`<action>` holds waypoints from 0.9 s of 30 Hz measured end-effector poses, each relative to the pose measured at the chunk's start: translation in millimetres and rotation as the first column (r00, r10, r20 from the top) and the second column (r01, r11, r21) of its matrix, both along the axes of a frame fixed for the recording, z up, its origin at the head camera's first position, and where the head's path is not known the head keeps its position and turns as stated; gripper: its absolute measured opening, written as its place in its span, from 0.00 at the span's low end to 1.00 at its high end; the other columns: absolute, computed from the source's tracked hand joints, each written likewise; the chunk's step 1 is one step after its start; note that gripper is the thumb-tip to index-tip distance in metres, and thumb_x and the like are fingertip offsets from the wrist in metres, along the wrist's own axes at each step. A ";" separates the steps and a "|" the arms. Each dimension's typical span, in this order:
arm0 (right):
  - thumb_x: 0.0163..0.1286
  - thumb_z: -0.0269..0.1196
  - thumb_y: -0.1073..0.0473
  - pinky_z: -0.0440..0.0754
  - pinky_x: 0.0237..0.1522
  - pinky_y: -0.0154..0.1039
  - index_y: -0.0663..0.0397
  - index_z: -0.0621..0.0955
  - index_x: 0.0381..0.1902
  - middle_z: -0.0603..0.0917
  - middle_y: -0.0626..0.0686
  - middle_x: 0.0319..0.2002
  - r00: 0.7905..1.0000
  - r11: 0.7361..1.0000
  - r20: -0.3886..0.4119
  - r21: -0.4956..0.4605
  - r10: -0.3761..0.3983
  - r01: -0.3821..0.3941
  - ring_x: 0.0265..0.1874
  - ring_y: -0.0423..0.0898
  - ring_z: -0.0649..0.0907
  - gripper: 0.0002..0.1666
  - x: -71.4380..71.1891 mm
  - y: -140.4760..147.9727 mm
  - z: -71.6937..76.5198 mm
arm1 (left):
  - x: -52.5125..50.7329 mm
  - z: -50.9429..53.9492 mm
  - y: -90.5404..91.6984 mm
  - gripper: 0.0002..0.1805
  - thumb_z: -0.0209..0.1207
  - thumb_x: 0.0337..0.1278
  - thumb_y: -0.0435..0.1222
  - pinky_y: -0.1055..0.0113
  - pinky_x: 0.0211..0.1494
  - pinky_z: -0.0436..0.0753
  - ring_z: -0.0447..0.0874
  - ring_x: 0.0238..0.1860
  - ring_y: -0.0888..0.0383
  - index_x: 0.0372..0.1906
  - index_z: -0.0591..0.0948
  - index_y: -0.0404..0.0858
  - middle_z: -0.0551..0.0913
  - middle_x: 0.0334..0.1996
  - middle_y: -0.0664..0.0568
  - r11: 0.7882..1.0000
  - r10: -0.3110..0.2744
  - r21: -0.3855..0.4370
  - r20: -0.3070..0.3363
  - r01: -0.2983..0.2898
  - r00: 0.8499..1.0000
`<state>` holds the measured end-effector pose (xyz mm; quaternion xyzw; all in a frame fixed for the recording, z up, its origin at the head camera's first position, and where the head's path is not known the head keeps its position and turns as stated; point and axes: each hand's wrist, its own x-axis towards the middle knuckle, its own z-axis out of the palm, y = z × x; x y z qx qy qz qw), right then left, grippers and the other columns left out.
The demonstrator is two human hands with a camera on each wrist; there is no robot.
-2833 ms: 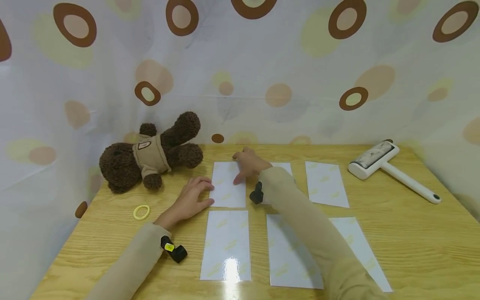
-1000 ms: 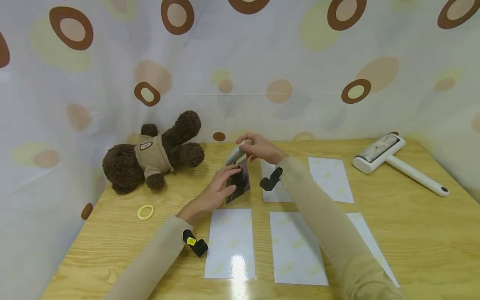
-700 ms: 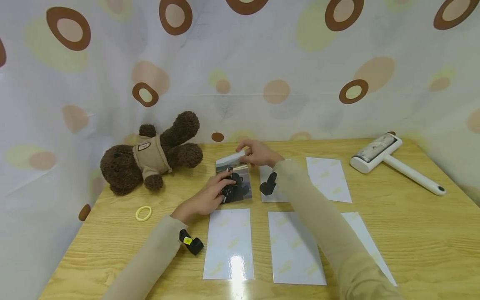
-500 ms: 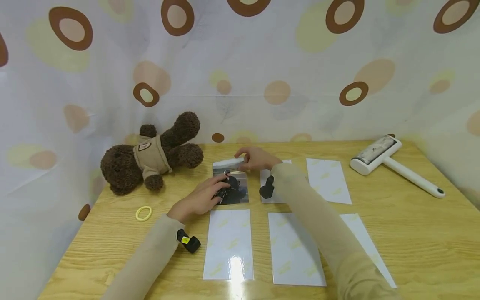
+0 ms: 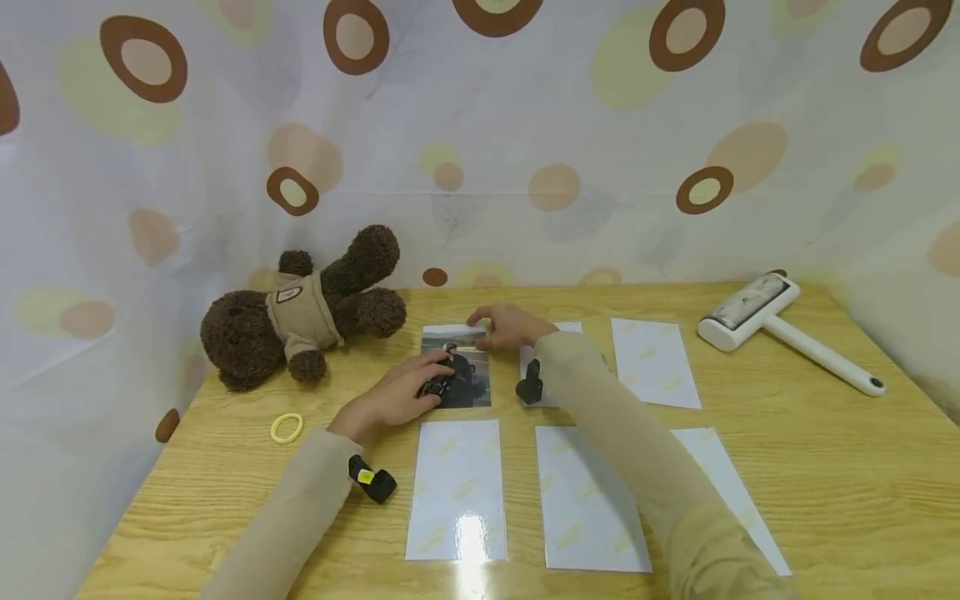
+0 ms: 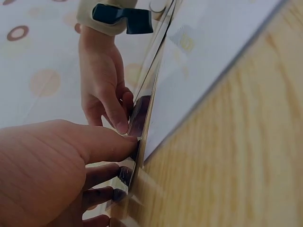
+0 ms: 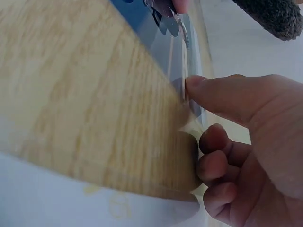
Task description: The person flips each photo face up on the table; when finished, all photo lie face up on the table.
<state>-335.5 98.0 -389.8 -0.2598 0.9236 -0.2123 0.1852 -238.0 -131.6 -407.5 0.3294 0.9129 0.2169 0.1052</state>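
Observation:
A glossy photo print [image 5: 471,385] lies face up at the far left of the group of cards, showing a dark motorcycle-like shape and a figure. My left hand [image 5: 393,396] rests its fingertips on the photo's left part, fingers extended; in the left wrist view the thumb of that left hand [image 6: 57,165] also touches it. My right hand [image 5: 510,327] is at the photo's upper right corner. In the right wrist view the thumb of the right hand [image 7: 270,142] touches the print's edge while the other fingers bend loosely beside it. Part of the picture is covered by both hands.
Several white-backed cards [image 5: 456,487] lie face down in two rows on the wooden table [image 5: 825,483]. A brown teddy bear [image 5: 307,317] and a yellow ring [image 5: 287,428] are on the left. A white lint roller [image 5: 787,325] lies at the far right.
The upper left card, face down at first, was lifted and turned over. It now lies flat with its picture up, and both hands have lowered with it.

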 end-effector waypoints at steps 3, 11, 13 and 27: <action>0.69 0.60 0.57 0.71 0.32 0.35 0.53 0.71 0.66 0.80 0.52 0.30 1.000 1.000 0.005 -0.017 0.008 -0.008 0.25 0.41 0.74 0.28 1.2 2.6 0.1 | 0.6 -1.5 0.8 0.23 0.55 0.66 0.34 0.37 0.68 0.59 0.55 0.73 0.39 0.65 0.73 0.36 0.58 0.73 0.39 0.999 0.016 0.028 -0.013 -0.015 1.000; 0.72 0.56 0.55 0.76 0.34 0.37 0.55 0.69 0.67 0.82 0.56 0.34 1.000 0.996 0.004 -0.086 -0.014 0.014 0.26 0.44 0.79 0.27 3.2 24.6 3.9 | 1.1 -6.0 9.8 0.18 0.57 0.65 0.35 0.42 0.68 0.64 0.62 0.70 0.41 0.57 0.78 0.36 0.65 0.70 0.41 0.986 0.068 0.155 -0.073 -0.056 0.995; 0.72 0.56 0.55 0.76 0.34 0.37 0.57 0.71 0.65 0.82 0.56 0.34 1.000 0.996 -0.018 -0.089 -0.015 0.014 0.26 0.44 0.80 0.26 3.9 34.8 4.9 | 2.2 -5.3 14.0 0.17 0.57 0.65 0.35 0.42 0.67 0.64 0.63 0.69 0.41 0.56 0.79 0.36 0.67 0.69 0.41 0.985 0.078 0.162 -0.100 -0.061 0.992; 0.68 0.61 0.58 0.77 0.46 0.44 0.62 0.74 0.59 0.79 0.63 0.48 0.992 0.990 -0.020 -0.067 -0.128 0.127 0.43 0.54 0.80 0.24 14.1 117.7 10.3 | -8.4 13.0 69.8 0.19 0.59 0.64 0.38 0.42 0.67 0.64 0.63 0.70 0.41 0.58 0.78 0.37 0.66 0.69 0.40 0.997 0.006 0.080 -0.130 0.004 0.991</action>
